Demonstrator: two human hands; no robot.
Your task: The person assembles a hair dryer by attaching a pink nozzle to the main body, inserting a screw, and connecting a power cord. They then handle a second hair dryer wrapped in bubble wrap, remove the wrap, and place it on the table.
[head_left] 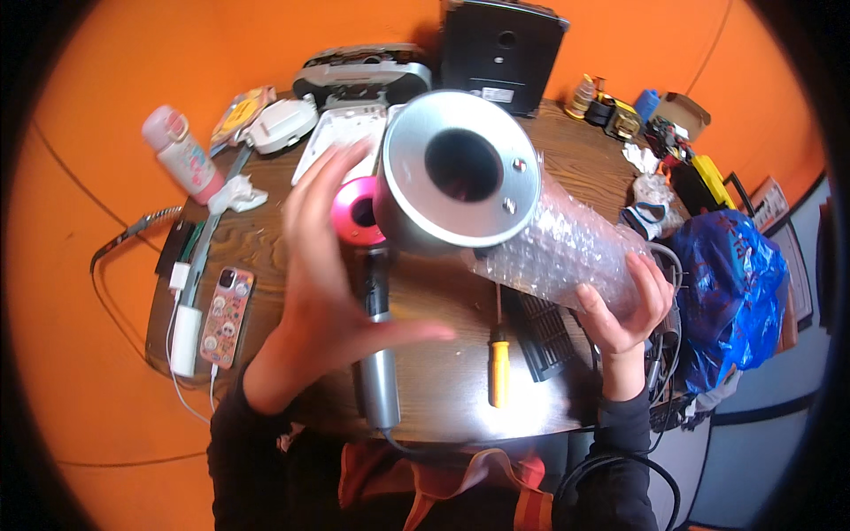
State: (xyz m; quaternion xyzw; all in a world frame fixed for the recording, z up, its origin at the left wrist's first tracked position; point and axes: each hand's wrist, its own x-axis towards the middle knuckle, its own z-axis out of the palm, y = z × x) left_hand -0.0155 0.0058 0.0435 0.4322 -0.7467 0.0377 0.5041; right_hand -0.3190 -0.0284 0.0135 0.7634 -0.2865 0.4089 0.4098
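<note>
Raised over the table, a hair dryer with a silver ring-shaped head point(403, 181) faces up toward me, dark in its centre hole. Bubble wrap point(567, 239) covers its handle, and my right hand point(630, 305) is wrapped around the lower end. My left hand point(319, 274) is just left of the silver head, fingers and thumb spread, holding nothing and slightly blurred. Partly behind it lies a second hair dryer with a pink ring head point(354, 232) and a grey handle point(381, 389). A screwdriver with a yellow handle point(500, 376) lies right of that dryer.
A phone point(227, 317), a white power bank point(185, 341) and a bottle point(184, 155) are at the left. Behind stand a grey radio-like device point(363, 75) and a black box point(505, 53). A blue plastic bag point(726, 292) and tangled cables crowd the right edge.
</note>
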